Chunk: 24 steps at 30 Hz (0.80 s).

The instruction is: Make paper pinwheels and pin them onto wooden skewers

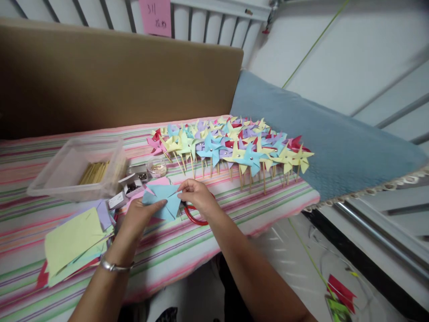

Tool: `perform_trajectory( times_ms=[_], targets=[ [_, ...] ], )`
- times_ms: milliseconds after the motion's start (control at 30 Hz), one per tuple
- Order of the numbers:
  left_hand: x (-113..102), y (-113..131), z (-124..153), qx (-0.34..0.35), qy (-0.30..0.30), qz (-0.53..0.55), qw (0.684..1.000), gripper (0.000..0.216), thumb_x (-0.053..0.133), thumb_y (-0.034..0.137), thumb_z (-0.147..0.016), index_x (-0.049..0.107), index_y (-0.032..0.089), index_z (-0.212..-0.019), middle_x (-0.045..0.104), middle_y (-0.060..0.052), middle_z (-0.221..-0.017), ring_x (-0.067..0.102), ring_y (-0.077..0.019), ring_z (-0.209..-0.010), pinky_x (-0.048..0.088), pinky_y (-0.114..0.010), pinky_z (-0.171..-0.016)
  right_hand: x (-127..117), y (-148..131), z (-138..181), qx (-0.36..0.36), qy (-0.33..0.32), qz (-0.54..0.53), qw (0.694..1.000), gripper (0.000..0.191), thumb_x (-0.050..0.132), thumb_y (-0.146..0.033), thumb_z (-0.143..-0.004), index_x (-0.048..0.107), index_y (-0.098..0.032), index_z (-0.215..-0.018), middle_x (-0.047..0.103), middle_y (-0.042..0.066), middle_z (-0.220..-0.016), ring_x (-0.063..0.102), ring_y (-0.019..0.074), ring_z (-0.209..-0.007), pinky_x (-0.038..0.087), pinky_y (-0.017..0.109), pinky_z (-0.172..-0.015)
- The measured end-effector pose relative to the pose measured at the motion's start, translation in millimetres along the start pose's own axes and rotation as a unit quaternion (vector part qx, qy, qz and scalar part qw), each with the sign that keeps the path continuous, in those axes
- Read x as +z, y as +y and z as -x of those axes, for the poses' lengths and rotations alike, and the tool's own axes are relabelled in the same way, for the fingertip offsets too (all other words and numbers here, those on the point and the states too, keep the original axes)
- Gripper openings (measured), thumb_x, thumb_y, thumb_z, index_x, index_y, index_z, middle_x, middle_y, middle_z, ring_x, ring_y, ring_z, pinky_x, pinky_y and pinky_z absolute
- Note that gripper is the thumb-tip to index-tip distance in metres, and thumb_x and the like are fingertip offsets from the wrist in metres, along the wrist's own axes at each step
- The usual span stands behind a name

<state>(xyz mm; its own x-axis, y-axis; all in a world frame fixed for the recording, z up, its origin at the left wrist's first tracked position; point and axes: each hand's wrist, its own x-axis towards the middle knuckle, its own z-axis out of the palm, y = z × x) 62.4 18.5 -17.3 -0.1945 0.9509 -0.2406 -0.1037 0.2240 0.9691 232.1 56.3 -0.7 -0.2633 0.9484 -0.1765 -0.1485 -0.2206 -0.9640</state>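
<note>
A light blue paper square [170, 206] with slits cut in from its corners is held between my two hands above the table. My left hand [142, 212] grips its left side, thumb laid on top. The fingers of my right hand [195, 193] pinch its right corner. Beneath my right hand lie red-handled scissors [194, 218], partly covered by the hand and the paper. Some pink paper [160, 181] shows behind the blue square. Just past my left hand stand small open boxes of metal fasteners [133, 187].
A clear plastic bin [72, 154] holds thin wooden sticks [94, 173]. A round tub [157, 168] stands beside it. Stacked coloured paper [75, 237] lies left. Many finished pinwheels [251, 158] stand at the back right, before a brown board [117, 80] and blue cloth [318, 134].
</note>
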Motion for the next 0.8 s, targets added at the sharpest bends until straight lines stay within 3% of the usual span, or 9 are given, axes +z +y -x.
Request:
perform_trajectory(
  times_ms=[233,600,800],
  targets=[
    [-3.9,0.5,-3.3,-0.003,-0.001,0.007,1.000,0.033,0.085,0.031,-0.049,0.072,0.015,-0.075,0.072,-0.005,-0.071,0.063,-0.0197,-0.063,0.052,-0.032,-0.063,-2.3,2.3,-2.7,-0.014,-0.013,0.046,0.999,0.009,0.067,-0.018,-0.062,0.059,-0.017,-0.066,0.061,-0.002,-0.060,0.057,0.0113,-0.055,0.043,0.023,-0.053],
    [-4.0,2.2,-2.5,0.004,-0.008,0.029,1.000,0.035,0.086,0.030,-0.048,0.073,0.016,-0.078,0.073,-0.004,-0.075,0.064,-0.0199,-0.066,0.052,-0.032,-0.067,5.1,5.5,0.8,-0.116,0.002,0.092,0.989,0.012,0.062,-0.018,-0.067,0.056,-0.021,-0.077,0.057,-0.003,-0.071,0.056,0.0128,-0.067,0.046,0.025,-0.062],
    [-7.2,-1.0,-5.2,-0.003,-0.022,0.042,0.999,0.039,0.085,0.029,-0.051,0.072,0.016,-0.085,0.074,-0.004,-0.078,0.065,-0.0195,-0.067,0.053,-0.031,-0.067,6.2,2.4,3.2,-0.123,0.009,0.124,0.985,0.015,0.060,-0.015,-0.067,0.059,-0.020,-0.082,0.055,-0.004,-0.069,0.053,0.0114,-0.064,0.044,0.023,-0.060]
  ],
)
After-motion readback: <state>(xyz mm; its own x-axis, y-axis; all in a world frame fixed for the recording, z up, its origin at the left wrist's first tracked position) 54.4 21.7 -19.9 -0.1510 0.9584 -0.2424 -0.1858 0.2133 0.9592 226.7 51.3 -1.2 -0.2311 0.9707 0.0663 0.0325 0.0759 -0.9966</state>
